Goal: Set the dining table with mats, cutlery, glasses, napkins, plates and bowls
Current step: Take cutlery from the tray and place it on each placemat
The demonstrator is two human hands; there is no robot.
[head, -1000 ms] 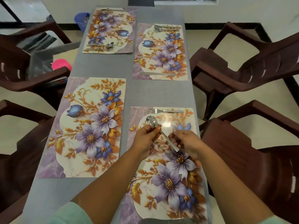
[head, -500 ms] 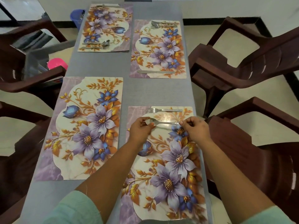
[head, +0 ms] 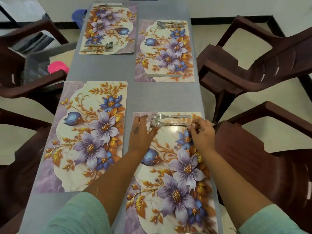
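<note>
Spoon [head: 157, 123] being laid beside fork [head: 166, 116] on near-right placemat [head: 170, 168]. Left hand [head: 141, 135] relaxed, fingers straight; right hand [head: 201, 132] pinching handle tip. Release needed next.

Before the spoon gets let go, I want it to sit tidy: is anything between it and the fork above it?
Nothing visible does. The spoon lies on the near right mat, just below the fork, with only bare mat between them. The left hand rests by the bowl and the right hand is at the handle end.
</note>
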